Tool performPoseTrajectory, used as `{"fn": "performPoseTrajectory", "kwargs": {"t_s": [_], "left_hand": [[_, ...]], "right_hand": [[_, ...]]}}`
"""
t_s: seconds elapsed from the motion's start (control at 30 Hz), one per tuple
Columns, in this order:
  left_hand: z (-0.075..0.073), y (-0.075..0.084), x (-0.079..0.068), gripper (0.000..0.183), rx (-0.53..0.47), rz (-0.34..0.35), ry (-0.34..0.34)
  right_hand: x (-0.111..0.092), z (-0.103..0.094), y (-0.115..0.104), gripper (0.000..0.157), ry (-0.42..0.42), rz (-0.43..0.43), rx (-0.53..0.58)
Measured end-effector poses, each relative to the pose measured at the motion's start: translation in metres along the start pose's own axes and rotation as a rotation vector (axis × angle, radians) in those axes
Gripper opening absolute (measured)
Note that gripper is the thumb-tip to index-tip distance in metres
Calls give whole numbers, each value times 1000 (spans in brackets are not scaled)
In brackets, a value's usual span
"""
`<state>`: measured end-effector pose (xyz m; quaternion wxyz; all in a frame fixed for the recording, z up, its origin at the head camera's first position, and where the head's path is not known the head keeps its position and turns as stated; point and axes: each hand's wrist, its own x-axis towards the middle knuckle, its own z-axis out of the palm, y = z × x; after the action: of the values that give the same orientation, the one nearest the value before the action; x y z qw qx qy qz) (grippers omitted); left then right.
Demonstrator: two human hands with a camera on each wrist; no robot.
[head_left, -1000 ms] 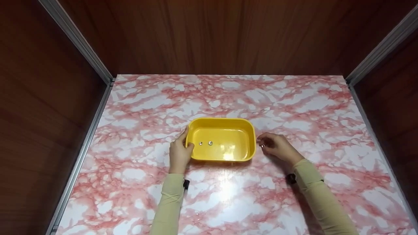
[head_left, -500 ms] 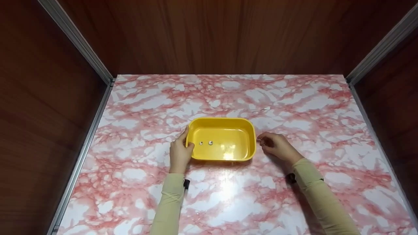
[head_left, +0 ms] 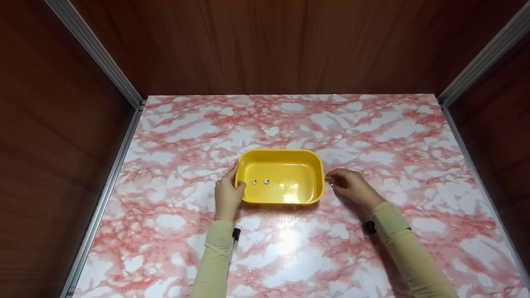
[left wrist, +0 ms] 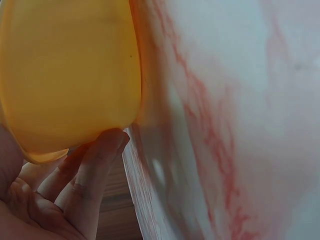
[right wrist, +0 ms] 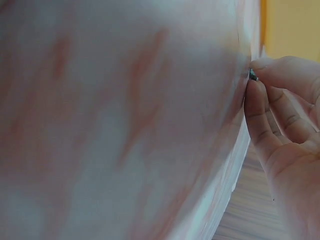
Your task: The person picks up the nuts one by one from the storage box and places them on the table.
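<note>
The work in hand appeared to be the handling of a small shiny piece (right wrist: 253, 75) beside the yellow tub (head_left: 285, 155), with one hand steadying the tub and the other busy with the piece. The right hand (head_left: 351, 186) held the piece in a fine pinch, thumb and forefinger nearly meeting round it, its other fingers bent behind; the piece lay at the fingertips, mostly covered, so its shape could not be told. That pinch was just outside the tub's wall on the side away from the left hand (head_left: 227, 195), low over the marbled table (head_left: 174, 132); whether the piece touched the table could not be made out.

The left hand gripped the opposite end wall of the tub, thumb over the rim and fingers along the outside, parted only by the wall between them. Inside, on the tub's floor, were two more small shiny pieces, one (head_left: 254, 182) near the left thumb and the other (head_left: 266, 181) a little farther from it, the two apart. The floor between them and the pinch was bare.

By judgement, the next move called for a firm pinch on so small a piece and a steady left grip on the tub.
</note>
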<state>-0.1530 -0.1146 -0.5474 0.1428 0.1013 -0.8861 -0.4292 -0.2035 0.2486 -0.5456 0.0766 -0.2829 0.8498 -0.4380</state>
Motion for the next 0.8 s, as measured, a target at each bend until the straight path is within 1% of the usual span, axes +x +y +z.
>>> {"fn": "performPoseTrajectory", "kwargs": {"t_s": [0.07,0.13,0.37,0.57,0.8], "left_hand": [[0,0,0,62,1,-5,-4],[0,0,0,62,0,-11,-9],[0,0,0,61,-18,-19,-12],[0,-1,0,61,-28,-7,-14],[0,0,0,61,-21,-15,-9]], "right_hand": [[1,0,4,35,-4,16,-10],[2,2,15,36,-8,29,-29],[2,3,13,35,19,15,-64],[2,3,13,36,45,17,-30],[1,2,16,37,37,28,26]]}}
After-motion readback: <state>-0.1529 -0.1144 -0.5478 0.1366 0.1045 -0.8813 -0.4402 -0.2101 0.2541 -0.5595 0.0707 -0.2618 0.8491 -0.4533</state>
